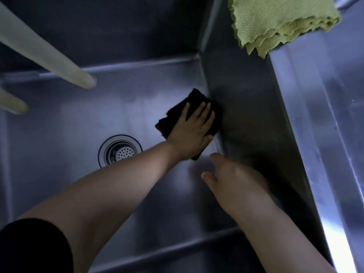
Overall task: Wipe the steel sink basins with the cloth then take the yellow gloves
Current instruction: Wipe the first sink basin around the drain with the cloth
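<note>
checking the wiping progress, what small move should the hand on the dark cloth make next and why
Probably slide the dark cloth toward the drain. The left hand presses it flat with straight fingers into the basin floor's far right corner, against the sink wall, so the floor near the drain looks unwiped. The right hand hovers open, holding nothing.

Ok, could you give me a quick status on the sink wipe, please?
Left hand flat on dark cloth, pressing it to basin floor by right wall. Right hand free, open. Nothing blocking; gloves not seen.
</note>
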Demonstrator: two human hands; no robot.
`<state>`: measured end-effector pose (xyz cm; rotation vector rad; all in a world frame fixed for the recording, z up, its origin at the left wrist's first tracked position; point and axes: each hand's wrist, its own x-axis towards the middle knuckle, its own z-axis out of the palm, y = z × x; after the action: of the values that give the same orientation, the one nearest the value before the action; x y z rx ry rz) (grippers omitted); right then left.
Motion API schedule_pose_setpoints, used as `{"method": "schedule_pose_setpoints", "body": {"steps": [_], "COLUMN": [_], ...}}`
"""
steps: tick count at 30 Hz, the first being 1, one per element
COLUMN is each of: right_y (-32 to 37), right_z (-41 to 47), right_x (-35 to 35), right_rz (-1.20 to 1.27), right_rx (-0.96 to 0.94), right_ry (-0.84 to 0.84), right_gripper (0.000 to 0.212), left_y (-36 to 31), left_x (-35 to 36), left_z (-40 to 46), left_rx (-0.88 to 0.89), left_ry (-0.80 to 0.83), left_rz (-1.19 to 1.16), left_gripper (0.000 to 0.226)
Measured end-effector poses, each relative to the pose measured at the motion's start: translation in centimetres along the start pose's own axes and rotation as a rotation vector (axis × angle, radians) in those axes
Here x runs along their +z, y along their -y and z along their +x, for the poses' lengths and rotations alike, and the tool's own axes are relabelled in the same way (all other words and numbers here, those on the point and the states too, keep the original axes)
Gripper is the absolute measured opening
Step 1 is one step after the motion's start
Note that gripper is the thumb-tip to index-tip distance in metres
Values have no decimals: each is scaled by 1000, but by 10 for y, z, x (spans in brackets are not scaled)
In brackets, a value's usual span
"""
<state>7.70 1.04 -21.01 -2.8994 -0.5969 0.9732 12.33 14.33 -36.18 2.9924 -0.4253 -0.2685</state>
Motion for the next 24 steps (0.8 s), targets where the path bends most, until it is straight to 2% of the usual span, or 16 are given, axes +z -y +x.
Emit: {"method": "schedule_pose_setpoints", "body": {"steps": [2,4,9,14,21,24], "right_y": [0,0,0,-1,-1,0], "right_z": [1,3,3,1,1,3], "right_x": [1,2,9,21,26,27], "right_rz": [-4,-8,-23,19,37,63], "right_rx": [22,29,-1,-118,-134,-108], "right_ry": [40,77,119,184,230,260], "right_gripper": [42,41,41,52,58,58], "left_y": [7,22,92,153,215,219], "left_x": [2,0,-13,-14,-3,3], "left_z": [-18,-22,-14,-48,-161,-220], "left_rx": [108,103,-177,-366,-675,-796], "left_ry": [45,81,57,19,-50,-86], "left_rz": [42,68,-11,-45,-65,-39], "left_gripper": [64,63,63,65,64,62]}}
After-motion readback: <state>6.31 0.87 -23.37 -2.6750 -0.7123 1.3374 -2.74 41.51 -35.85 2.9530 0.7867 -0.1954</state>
